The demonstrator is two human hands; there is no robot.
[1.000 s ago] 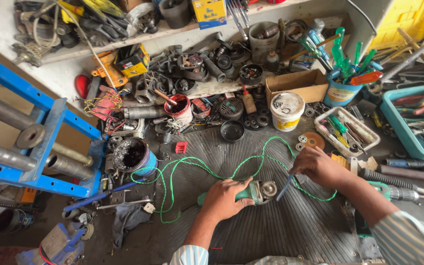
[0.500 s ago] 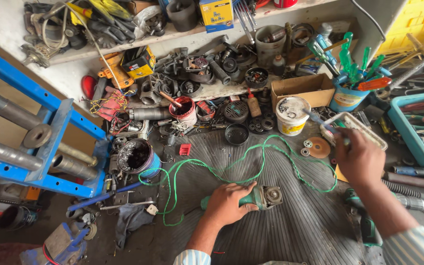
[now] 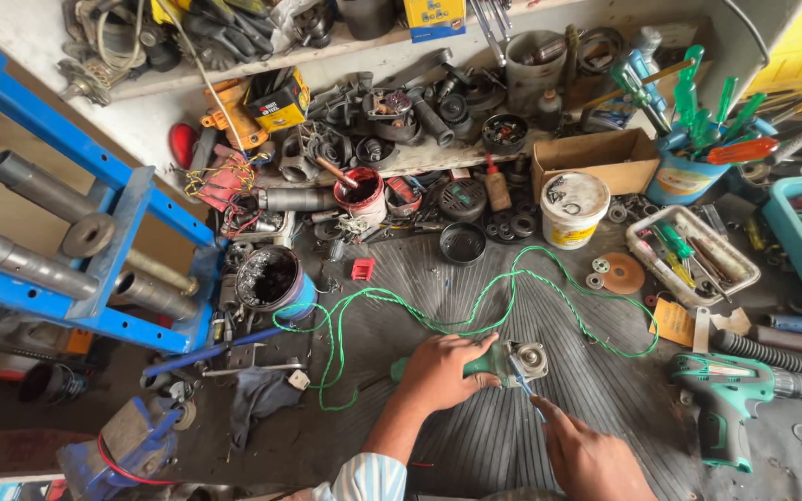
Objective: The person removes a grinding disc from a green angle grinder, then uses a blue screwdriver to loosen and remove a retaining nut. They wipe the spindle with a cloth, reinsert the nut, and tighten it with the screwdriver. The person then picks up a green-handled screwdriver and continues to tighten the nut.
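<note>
My left hand (image 3: 442, 373) grips the green body of a small angle grinder (image 3: 515, 361) that lies on the ribbed black mat (image 3: 475, 436). Its bare metal gear head points right. My right hand (image 3: 589, 456) holds a thin blue-handled tool (image 3: 523, 390) with its tip at the grinder's head. A twisted green cable (image 3: 438, 320) loops from the grinder across the mat to the left and right.
A green cordless drill (image 3: 730, 399) lies to the right. A white tray of screwdrivers (image 3: 693, 255), a white tub (image 3: 573, 209), a cardboard box (image 3: 596, 160), a black-filled can (image 3: 271, 278), a blue press frame (image 3: 85, 250) and piles of motor parts ring the mat.
My right hand has come back from the tray at the right, down to the grinder's head, now with a thin tool in it. My left hand stayed on the grinder.
</note>
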